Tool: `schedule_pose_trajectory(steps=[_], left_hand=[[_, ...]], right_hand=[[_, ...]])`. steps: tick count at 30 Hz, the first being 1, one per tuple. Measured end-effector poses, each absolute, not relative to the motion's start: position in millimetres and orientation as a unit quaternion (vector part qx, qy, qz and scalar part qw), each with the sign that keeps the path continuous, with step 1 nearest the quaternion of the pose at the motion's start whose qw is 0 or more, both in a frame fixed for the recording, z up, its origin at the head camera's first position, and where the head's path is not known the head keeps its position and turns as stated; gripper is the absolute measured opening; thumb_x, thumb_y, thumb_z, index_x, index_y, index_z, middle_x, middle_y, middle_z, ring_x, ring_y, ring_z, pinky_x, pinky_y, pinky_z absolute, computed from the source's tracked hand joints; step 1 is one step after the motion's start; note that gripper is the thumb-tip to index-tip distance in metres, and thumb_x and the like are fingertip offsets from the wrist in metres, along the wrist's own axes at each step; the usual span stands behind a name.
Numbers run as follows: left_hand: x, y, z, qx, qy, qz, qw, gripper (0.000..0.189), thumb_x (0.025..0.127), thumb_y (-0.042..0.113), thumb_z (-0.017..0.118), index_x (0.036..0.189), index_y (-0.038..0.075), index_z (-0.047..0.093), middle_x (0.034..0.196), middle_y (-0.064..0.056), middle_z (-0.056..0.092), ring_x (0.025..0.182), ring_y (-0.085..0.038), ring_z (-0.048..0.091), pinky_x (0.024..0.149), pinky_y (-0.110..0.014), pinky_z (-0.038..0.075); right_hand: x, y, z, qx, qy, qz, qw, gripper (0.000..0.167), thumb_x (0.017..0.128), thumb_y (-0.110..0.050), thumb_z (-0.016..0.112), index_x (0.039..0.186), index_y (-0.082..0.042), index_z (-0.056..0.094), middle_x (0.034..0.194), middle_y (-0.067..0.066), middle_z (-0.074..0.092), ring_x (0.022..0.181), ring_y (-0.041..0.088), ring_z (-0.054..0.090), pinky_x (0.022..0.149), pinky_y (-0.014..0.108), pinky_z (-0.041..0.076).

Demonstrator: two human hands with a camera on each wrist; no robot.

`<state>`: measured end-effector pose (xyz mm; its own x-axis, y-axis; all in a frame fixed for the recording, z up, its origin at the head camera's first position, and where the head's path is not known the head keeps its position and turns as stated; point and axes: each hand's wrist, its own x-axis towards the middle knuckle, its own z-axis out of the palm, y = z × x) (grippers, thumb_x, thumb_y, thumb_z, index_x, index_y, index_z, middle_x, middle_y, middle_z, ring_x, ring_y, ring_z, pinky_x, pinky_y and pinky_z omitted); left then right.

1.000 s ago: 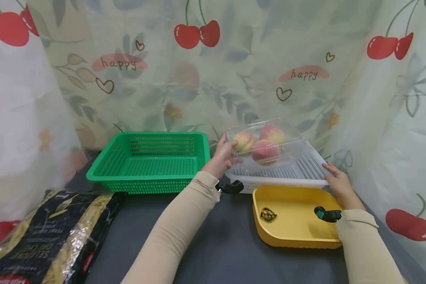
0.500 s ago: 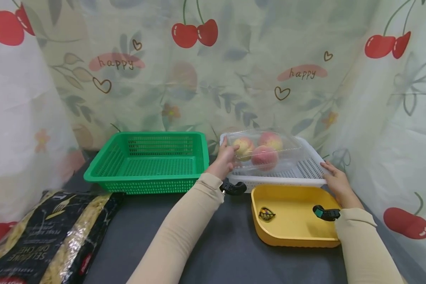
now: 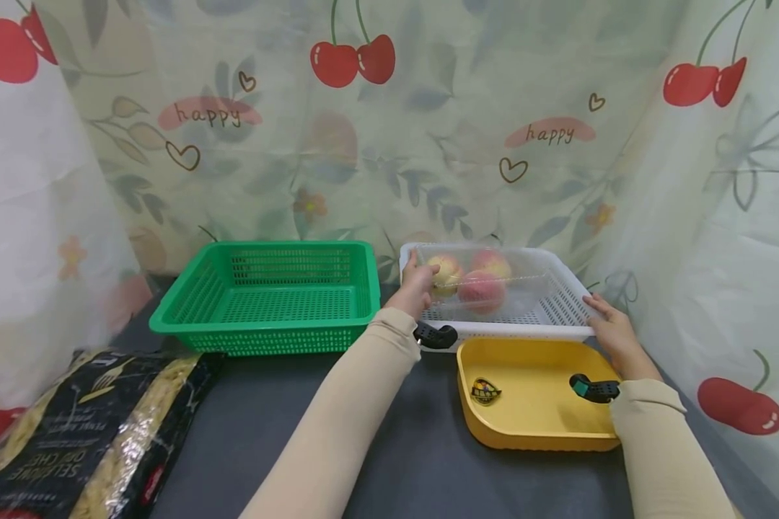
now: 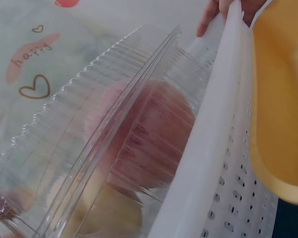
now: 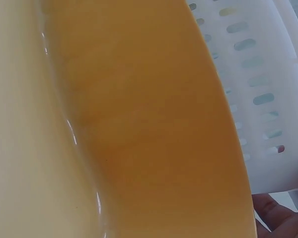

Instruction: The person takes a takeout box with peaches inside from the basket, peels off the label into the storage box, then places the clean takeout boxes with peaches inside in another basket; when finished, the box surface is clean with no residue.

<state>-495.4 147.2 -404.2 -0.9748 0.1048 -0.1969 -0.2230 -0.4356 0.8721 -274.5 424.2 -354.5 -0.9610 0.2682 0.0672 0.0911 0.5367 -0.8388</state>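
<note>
My left hand [image 3: 415, 287] grips the left end of a clear plastic clamshell box [image 3: 524, 275]. Through its walls show three pink and yellow peaches [image 3: 482, 291]. The box sits within the white perforated basket [image 3: 526, 331], toward its left part; in the left wrist view the clamshell [image 4: 97, 131] appears tilted beside the basket's near wall. At the basket's right end, my right hand [image 3: 617, 337] holds the rim, thumb and fingers around it. Only a few fingers [image 5: 283, 218] of that hand show in the right wrist view.
A yellow tray [image 3: 545, 411] with a dark sticker inside stands right in front of the white basket. Left of it is a green perforated basket [image 3: 273, 326]. A black bag of pasta [image 3: 91, 432] lies at the front left. Printed curtains surround the dark table.
The left hand has lowered the clamshell box with the peaches from above the white basket down into it. My right hand has stayed on the basket's rim.
</note>
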Motion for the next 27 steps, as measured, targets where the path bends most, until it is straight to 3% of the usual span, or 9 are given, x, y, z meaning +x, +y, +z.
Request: schedule_pose_trajectory(steps=[5,8,10,12,14,17,21,25,27], left_hand=[[-590.5,175.5,-475.6,-0.061,0.551,0.828,0.089,0.095,0.076,0.009,0.072,0.121,0.074,0.019,0.156,0.004,0.015,0.115,-0.03,0.052,0.06,-0.05,0.052],[-608.4,181.5,-487.7,-0.063,0.582,0.807,0.081,0.097,0.075,0.01,0.073,0.121,0.074,0.017,0.157,0.005,0.014,0.12,-0.029,0.047,0.059,-0.048,0.052],[-584.5,175.8,-469.9,-0.06,0.602,0.793,0.072,0.096,0.078,0.008,0.07,0.132,0.065,0.015,0.157,0.004,0.013,0.123,-0.028,0.044,0.065,-0.045,0.051],[-541.7,166.0,-439.3,-0.054,0.621,0.779,0.062,0.091,0.082,0.003,0.062,0.144,0.049,0.014,0.157,-0.003,0.012,0.121,-0.026,0.043,0.07,-0.038,0.049],[-510.7,159.4,-420.6,-0.042,0.63,0.773,0.054,0.089,0.083,0.001,0.062,0.147,0.041,0.015,0.157,-0.005,0.013,0.11,-0.025,0.047,0.065,-0.03,0.046],[-486.1,155.1,-407.3,-0.037,0.647,0.76,0.058,0.09,0.082,0.001,0.062,0.148,0.039,0.015,0.157,-0.005,0.015,0.08,-0.018,0.048,0.055,-0.026,0.041],[-472.0,152.6,-399.0,-0.038,0.66,0.747,0.066,0.088,0.083,0.003,0.061,0.148,0.038,0.014,0.156,-0.007,0.016,0.052,-0.012,0.029,0.045,-0.024,0.033],[-461.4,149.3,-391.2,-0.034,0.652,0.754,0.076,0.088,0.084,0.007,0.064,0.148,0.039,0.014,0.157,-0.009,0.011,0.06,-0.015,0.036,0.048,-0.025,0.032],[-462.8,148.2,-389.6,-0.035,0.646,0.758,0.086,0.088,0.083,0.009,0.067,0.148,0.038,0.016,0.157,-0.007,0.011,0.081,-0.017,0.049,0.059,-0.027,0.042]], right_hand=[[-274.7,424.8,-355.9,-0.103,-0.873,0.467,0.093,0.054,0.096,-0.007,0.029,0.148,-0.006,0.018,0.157,0.009,-0.004,0.141,0.045,0.005,0.108,0.063,0.016],[-274.7,425.4,-356.1,-0.101,-0.875,0.465,0.092,0.053,0.096,-0.007,0.029,0.148,-0.006,0.017,0.157,0.009,-0.005,0.141,0.046,0.005,0.108,0.063,0.017],[-274.7,425.3,-355.5,-0.099,-0.875,0.465,0.091,0.053,0.097,-0.007,0.029,0.148,-0.006,0.017,0.157,0.009,-0.005,0.141,0.046,0.005,0.108,0.063,0.017],[-274.6,424.9,-354.6,-0.097,-0.875,0.466,0.09,0.053,0.097,-0.008,0.029,0.148,-0.006,0.017,0.157,0.009,-0.005,0.141,0.046,0.005,0.108,0.063,0.016],[-274.4,425.1,-353.8,-0.097,-0.874,0.467,0.089,0.053,0.097,-0.008,0.029,0.148,-0.006,0.017,0.157,0.009,-0.005,0.141,0.045,0.004,0.108,0.062,0.016],[-274.0,424.6,-353.2,-0.1,-0.873,0.47,0.085,0.053,0.097,-0.007,0.029,0.148,-0.006,0.017,0.157,0.009,-0.006,0.141,0.044,0.003,0.109,0.062,0.015],[-273.6,423.4,-352.4,-0.101,-0.871,0.474,0.081,0.053,0.097,-0.007,0.03,0.148,-0.006,0.017,0.157,0.008,-0.007,0.141,0.044,0.002,0.109,0.061,0.016],[-273.3,423.1,-351.4,-0.099,-0.869,0.478,0.083,0.053,0.098,-0.006,0.03,0.148,-0.006,0.016,0.156,0.008,-0.007,0.141,0.044,0.0,0.11,0.061,0.014],[-272.9,423.5,-351.2,-0.1,-0.868,0.479,0.085,0.053,0.097,-0.006,0.03,0.148,-0.007,0.017,0.157,0.009,-0.006,0.141,0.044,0.0,0.109,0.061,0.013]])
